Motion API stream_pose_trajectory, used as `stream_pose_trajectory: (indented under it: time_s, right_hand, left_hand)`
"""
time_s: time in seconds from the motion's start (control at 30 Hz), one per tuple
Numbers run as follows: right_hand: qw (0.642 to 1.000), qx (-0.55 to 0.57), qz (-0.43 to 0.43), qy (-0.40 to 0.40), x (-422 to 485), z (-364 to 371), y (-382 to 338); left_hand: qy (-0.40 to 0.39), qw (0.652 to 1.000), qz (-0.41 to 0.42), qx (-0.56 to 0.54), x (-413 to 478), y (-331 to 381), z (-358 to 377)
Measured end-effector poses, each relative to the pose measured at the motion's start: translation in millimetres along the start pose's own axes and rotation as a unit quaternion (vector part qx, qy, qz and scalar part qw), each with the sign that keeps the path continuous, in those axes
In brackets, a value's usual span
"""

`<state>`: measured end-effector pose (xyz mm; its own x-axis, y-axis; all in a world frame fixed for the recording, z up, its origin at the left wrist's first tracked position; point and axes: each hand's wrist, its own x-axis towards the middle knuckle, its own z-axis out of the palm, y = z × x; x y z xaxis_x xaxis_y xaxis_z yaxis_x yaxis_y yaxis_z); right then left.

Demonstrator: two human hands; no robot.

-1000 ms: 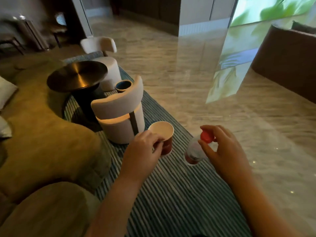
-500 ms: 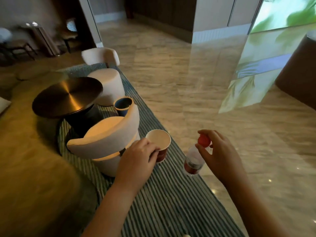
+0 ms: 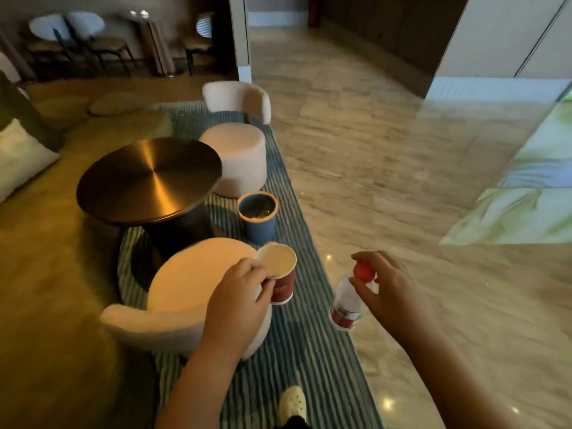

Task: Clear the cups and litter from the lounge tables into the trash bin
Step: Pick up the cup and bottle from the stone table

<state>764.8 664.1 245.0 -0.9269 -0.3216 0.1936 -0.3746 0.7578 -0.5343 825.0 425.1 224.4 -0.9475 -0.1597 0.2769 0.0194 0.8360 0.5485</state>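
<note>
Paper cup (image 3: 283,288), red-walled and upright, is gripped at its side by the left hand (image 3: 240,305) above the near pale chair (image 3: 185,292). Clear plastic bottle (image 3: 346,301) hangs from the right hand (image 3: 390,292), whose fingers pinch its red cap (image 3: 362,270). Blue trash bin (image 3: 258,218) stands near the striped rug's (image 3: 297,351) right edge, just beside the round table (image 3: 148,178), ahead of both hands.
</note>
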Motion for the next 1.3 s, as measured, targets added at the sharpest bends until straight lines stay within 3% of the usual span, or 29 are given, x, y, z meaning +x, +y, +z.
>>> stream_pose_trajectory:
  time_s: [0.33,0.73,0.93,1.07,1.3]
  right_hand:
    - [1.000,0.006,-0.028,-0.001,224,27,39]
    - [0.980,0.025,-0.092,-0.174,518,147,98]
    - [0.960,0.011,-0.144,-0.241,670,195,120]
    - [0.952,0.032,-0.159,-0.258,746,248,138]
    - [0.947,0.067,-0.101,-0.299,806,381,185]
  left_hand:
    - [-0.002,0.999,-0.050,0.010,198,-58,40]
    - [0.009,0.978,-0.202,0.045,399,-164,128]
    - [-0.008,0.971,-0.232,0.062,526,-203,166]
    - [-0.003,0.962,-0.270,0.048,577,-247,200]
    - [0.000,0.944,-0.330,0.002,610,-359,313]
